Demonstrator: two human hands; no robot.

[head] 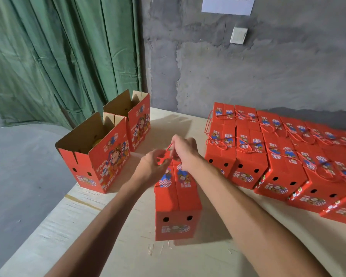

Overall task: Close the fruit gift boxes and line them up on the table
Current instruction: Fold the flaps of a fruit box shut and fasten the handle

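Nearest us on the pale desk [112,246] stands a closed red gift box [177,198], its top flaps shut. At its far end our left hand [153,166] and right hand [185,150] meet, fingers curled and pinching the red cord handle [169,149]. To the right, rows of closed boxes [278,156] sit side by side. Farther left, two open boxes [100,148] stand with flaps up; something yellowish shows inside the nearer one. Behind hang a green curtain [54,56] and a grey wall [248,72].
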